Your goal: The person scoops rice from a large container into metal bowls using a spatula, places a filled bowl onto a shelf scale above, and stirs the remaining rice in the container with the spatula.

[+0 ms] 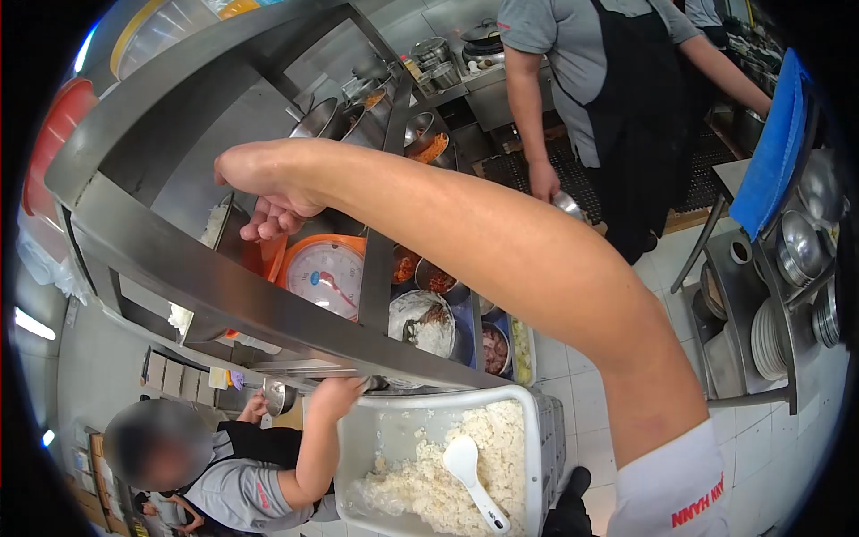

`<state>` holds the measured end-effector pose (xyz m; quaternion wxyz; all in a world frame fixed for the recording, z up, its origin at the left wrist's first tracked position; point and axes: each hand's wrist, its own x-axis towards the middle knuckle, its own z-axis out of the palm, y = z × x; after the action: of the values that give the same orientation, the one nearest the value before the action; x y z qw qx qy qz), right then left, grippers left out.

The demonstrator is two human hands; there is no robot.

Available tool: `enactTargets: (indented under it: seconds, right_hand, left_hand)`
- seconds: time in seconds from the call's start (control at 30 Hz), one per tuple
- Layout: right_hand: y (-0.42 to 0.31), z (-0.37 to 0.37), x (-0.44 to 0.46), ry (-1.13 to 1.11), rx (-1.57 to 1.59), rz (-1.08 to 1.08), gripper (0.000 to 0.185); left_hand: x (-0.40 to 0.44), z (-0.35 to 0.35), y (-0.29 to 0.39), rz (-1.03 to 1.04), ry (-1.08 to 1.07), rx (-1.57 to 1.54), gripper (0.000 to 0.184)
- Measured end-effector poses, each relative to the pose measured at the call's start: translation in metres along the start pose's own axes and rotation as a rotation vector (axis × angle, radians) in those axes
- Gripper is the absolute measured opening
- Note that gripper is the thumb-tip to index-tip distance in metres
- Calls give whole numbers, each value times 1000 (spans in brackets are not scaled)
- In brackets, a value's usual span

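In the head view, the right hand (273,190) is seen toward ten o'clock, its bare forearm stretched in from five o'clock, where the cuff of a pale sleeve (667,488) is shown. The fingers are curled and bunched; whether anything is gripped cannot be told. The left hand is not shown. An orange scale (320,279) is seen at nine o'clock, its dial uncovered, with the right hand held near it at its eleven o'clock. At the scale's ten o'clock, a metal tray (235,224) of white food is partly hidden by the fingers and by a steel frame (224,273). A bowl of white stuff (425,327) is placed at the scale's four o'clock. At six o'clock, rice (503,438) is held in a grey tub (535,461), and a white paddle (463,461) is laid on it. Between seven and eight, a metal bowl (280,396) is held by a co-worker (237,479); between one and two, another person in a black apron (631,98) is seen.
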<state>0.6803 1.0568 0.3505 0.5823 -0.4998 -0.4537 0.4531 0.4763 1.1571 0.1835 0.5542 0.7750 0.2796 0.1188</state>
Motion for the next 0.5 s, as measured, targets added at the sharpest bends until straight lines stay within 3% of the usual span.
enactTargets:
  seconds: [0.23,0.5]
  right_hand:
    - [-1,-1,-4,4,-4,-38,64]
    - [-4,1,-10,17,-23,-82,62]
  left_hand:
    - [25,18,1,13,-35,68,47]
    - [-1,4,-4,15,-36,42,45]
